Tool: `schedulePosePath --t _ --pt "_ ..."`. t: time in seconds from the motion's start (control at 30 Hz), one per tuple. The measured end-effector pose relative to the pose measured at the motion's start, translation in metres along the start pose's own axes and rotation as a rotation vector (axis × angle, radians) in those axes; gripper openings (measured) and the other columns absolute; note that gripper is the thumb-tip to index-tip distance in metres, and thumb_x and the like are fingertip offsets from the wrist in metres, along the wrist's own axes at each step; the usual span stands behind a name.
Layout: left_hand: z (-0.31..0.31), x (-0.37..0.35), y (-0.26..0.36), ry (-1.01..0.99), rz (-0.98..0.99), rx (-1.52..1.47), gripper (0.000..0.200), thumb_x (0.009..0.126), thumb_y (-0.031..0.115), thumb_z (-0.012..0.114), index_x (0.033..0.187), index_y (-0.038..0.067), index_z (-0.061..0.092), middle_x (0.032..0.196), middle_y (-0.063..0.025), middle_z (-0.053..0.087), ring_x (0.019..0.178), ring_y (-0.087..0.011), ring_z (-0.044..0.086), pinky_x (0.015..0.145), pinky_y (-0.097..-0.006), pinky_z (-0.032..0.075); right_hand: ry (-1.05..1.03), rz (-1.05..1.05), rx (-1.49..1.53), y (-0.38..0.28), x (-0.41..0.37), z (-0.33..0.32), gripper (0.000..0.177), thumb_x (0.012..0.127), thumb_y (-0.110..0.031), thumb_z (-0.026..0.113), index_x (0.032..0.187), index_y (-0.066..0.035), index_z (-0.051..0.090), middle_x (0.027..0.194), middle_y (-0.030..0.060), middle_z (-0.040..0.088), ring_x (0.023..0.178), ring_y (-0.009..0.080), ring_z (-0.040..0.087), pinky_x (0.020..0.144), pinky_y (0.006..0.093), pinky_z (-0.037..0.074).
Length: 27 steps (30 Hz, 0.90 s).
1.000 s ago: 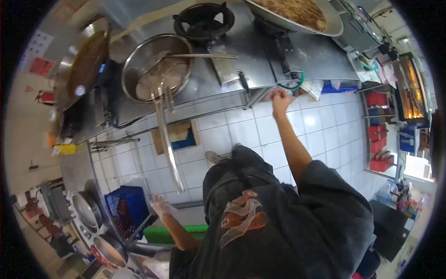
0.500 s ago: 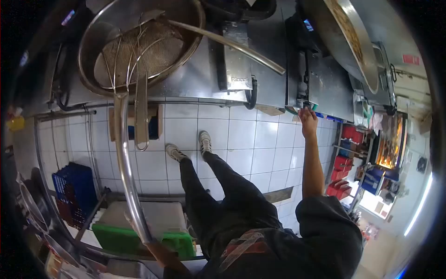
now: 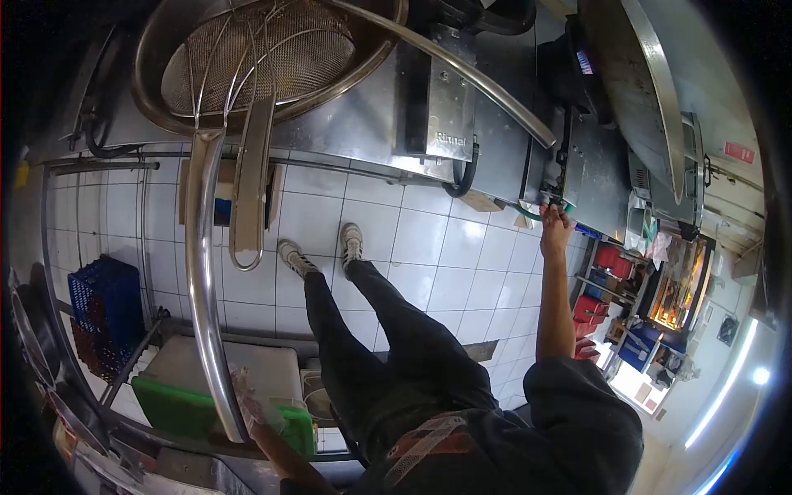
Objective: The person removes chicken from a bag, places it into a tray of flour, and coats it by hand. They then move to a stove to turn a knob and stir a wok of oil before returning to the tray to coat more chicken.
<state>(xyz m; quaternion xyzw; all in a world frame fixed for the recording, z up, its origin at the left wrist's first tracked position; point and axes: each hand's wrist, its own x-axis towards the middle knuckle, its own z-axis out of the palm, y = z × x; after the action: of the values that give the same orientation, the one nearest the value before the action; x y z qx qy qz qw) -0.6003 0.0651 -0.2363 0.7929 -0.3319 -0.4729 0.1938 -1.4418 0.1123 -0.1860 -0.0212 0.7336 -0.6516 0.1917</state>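
Wok [image 3: 635, 91]: two o'clock, over burner [image 3: 569, 78].
Strainer [image 3: 280, 62]: eleven o'clock, in pot [image 3: 153, 54]; bumping its overhanging handle [image 3: 201, 280] could tip it.
Right hand [image 3: 556, 237]: three o'clock, fingertips at controls [image 3: 551, 196], pinch unclear.
Left hand [image 3: 257, 406]: seven o'clock, near handle; closed or spread, can't tell.

At two o'clock, a small dark burner valve [image 3: 553, 195] is seen fixed at the counter's [image 3: 598, 177] front edge; at eleven, a wire-mesh strainer [image 3: 285, 59] is cradled in a steel bowl [image 3: 150, 70], its long handle [image 3: 200, 272] stretched toward seven.
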Motion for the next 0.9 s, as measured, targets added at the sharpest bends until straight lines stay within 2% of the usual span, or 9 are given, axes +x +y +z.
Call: schedulePosePath --t 0.07,0.17,0.27,0.37,0.47,0.53,0.67,0.77,0.9 --pt "0.006 -0.009 0.002 -0.068 0.076 -0.262 0.042 0.099 0.016 0.042 0.138 0.003 0.051 0.151 -0.0137 0.041 0.124 -0.0284 0.055 0.078 -0.0273 0.056 -0.004 -0.019 -0.010 0.000 0.000 0.001 0.014 0.096 -0.007 0.060 0.101 0.005 0.054 0.096 0.0148 0.064 0.085 0.0202 0.065 0.084 0.0289 0.055" --pt "0.019 -0.025 0.050 -0.062 0.000 -0.095 0.038 0.099 0.015 0.043 0.128 0.003 0.063 0.152 -0.0149 0.039 0.128 -0.0284 0.051 0.077 -0.0280 0.057 -0.004 -0.011 0.023 0.003 0.004 -0.003 0.016 0.096 -0.005 0.060 0.104 0.007 0.054 0.096 0.0150 0.064 0.084 0.0202 0.065 0.082 0.0289 0.056" --pt "0.018 -0.020 0.048 -0.079 0.042 -0.040 0.037 0.099 0.018 0.043 0.124 0.003 0.066 0.154 -0.0159 0.036 0.130 -0.0279 0.048 0.077 -0.0288 0.057 0.003 -0.016 0.003 0.001 0.002 -0.001 0.021 0.096 -0.004 0.060 0.109 0.009 0.051 0.095 0.0157 0.065 0.084 0.0205 0.065 0.080 0.0292 0.057" --pt "0.017 -0.020 0.052 -0.069 -0.072 -0.048 0.037 0.099 0.020 0.044 0.124 0.004 0.066 0.153 -0.0149 0.037 0.132 -0.0274 0.045 0.081 -0.0311 0.056 0.021 -0.018 0.009 0.001 0.000 0.001 0.028 0.095 -0.004 0.061 0.114 0.011 0.048 0.096 0.0160 0.065 0.084 0.0203 0.066 0.081 0.0299 0.057" --pt "0.018 -0.023 0.055 -0.101 -0.188 -0.356 0.037 0.097 0.019 0.044 0.123 0.005 0.067 0.150 -0.0129 0.043 0.135 -0.0290 0.043 0.087 -0.0335 0.055 -0.007 -0.022 -0.008 0.003 0.003 -0.003 0.039 0.095 -0.005 0.063 0.122 0.013 0.042 0.096 0.0161 0.065 0.083 0.0199 0.066 0.080 0.0296 0.057" --pt "0.019 -0.021 0.046 -0.108 -0.120 -0.319 0.037 0.097 0.017 0.044 0.123 0.005 0.067 0.148 -0.0121 0.046 0.136 -0.0309 0.042 0.091 -0.0353 0.053 -0.002 -0.029 -0.002 0.006 0.005 -0.005 0.046 0.094 -0.005 0.064 0.126 0.014 0.037 0.095 0.0155 0.064 0.083 0.0197 0.065 0.081 0.0293 0.057" --pt "0.016 -0.015 0.038 -0.143 0.199 0.432 0.036 0.096 0.015 0.045 0.124 0.006 0.066 0.144 -0.0123 0.051 0.135 -0.0346 0.041 0.093 -0.0392 0.052 0.004 -0.028 -0.023 0.008 0.008 -0.006 0.057 0.093 -0.004 0.065 0.133 0.016 0.029 0.095 0.0152 0.063 0.083 0.0197 0.065 0.080 0.0290 0.056" --pt "0.013 -0.019 0.043 -0.174 0.357 0.738 0.036 0.095 0.013 0.048 0.127 0.006 0.064 0.149 -0.0122 0.045 0.135 -0.0350 0.041 0.093 -0.0415 0.053 0.016 -0.037 0.021 0.009 0.007 -0.004 0.058 0.093 -0.003 0.064 0.134 0.015 0.027 0.095 0.0154 0.062 0.082 0.0205 0.065 0.078 0.0300 0.056" --pt "0.025 -0.021 0.047 -0.125 0.028 0.218 0.037 0.094 0.012 0.051 0.129 0.005 0.062 0.157 -0.0118 0.027 0.133 -0.0345 0.043 0.088 -0.0408 0.055 0.050 -0.052 0.011 0.010 0.007 -0.002 0.060 0.093 -0.002 0.064 0.136 0.014 0.025 0.094 0.0156 0.062 0.081 0.0212 0.064 0.075 0.0314 0.056"
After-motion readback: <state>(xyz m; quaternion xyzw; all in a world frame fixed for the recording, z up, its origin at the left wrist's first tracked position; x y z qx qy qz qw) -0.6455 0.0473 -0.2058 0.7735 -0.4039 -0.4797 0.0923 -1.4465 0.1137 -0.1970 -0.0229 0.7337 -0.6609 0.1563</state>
